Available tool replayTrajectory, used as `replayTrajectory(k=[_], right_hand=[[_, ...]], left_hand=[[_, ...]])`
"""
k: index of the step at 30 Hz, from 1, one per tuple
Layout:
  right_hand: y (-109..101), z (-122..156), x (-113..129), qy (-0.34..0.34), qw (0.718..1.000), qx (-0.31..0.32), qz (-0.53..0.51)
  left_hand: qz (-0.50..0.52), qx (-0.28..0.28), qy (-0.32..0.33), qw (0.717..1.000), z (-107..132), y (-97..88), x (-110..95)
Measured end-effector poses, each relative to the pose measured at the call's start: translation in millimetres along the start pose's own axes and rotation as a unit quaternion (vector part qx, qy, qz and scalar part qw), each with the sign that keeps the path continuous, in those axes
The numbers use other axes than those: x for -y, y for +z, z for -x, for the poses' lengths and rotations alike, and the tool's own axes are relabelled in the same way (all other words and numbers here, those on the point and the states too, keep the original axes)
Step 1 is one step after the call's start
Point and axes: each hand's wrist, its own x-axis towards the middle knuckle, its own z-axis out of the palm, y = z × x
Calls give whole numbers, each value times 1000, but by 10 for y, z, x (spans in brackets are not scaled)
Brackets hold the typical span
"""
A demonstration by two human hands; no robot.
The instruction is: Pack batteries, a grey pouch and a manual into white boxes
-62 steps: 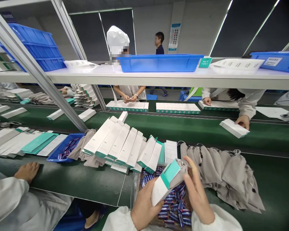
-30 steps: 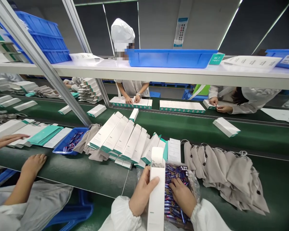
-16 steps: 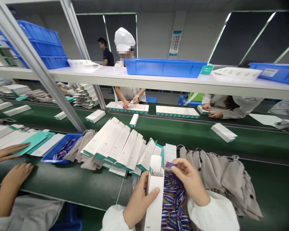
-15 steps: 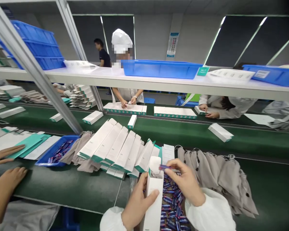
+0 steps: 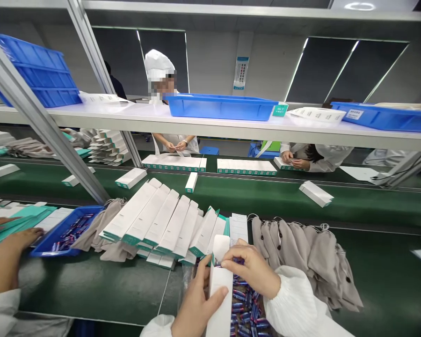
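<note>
My left hand (image 5: 199, 299) is wrapped round a long white box (image 5: 220, 299), thumb on its front face. The box stands tilted with its top flap up and its mouth open. My right hand (image 5: 254, 269) is closed in a pinch at that mouth, fingertips at the opening. The small blue-and-purple battery it pinches is almost wholly hidden by the fingers and the box. Under my right hand and beside the box lie many similar batteries (image 5: 250, 313). Behind the box leans a pile of white boxes with green ends (image 5: 171, 220).
Grey drawstring bags (image 5: 298, 248) lie to the right. At left are a blue tray (image 5: 44, 250) of batteries and a co-worker's hands (image 5: 23, 238). Beyond runs a green conveyor (image 5: 252, 196) carrying white boxes. Overhead, a shelf (image 5: 210, 126) holds blue bins. Co-workers sit opposite.
My right hand has moved left with the battery, from beside the box to its open mouth. The view has shifted slightly. The co-worker's hand at left has moved towards the blue tray.
</note>
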Motion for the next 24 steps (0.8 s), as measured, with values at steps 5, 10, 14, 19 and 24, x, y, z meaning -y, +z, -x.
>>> replayTrajectory(k=[5,10,14,19,24], right_hand=[[3,154,-69,-108,989,25,93],[220,270,-328,-16,990,-96,-101],[471,173,-329,155,853,-112,-486],[558,35,-196,208,770,-22,-602],[333,100,-235,-1,962,-27,-270]], left_hand=[[-17,-25,15,999,36,46,-16],[-131,-14,71,989,13,-10,-90],[-167,13,93,982,-1,-20,-231],[-146,3,87,985,-20,41,-168],[32,-66,-8,997,-29,103,2]])
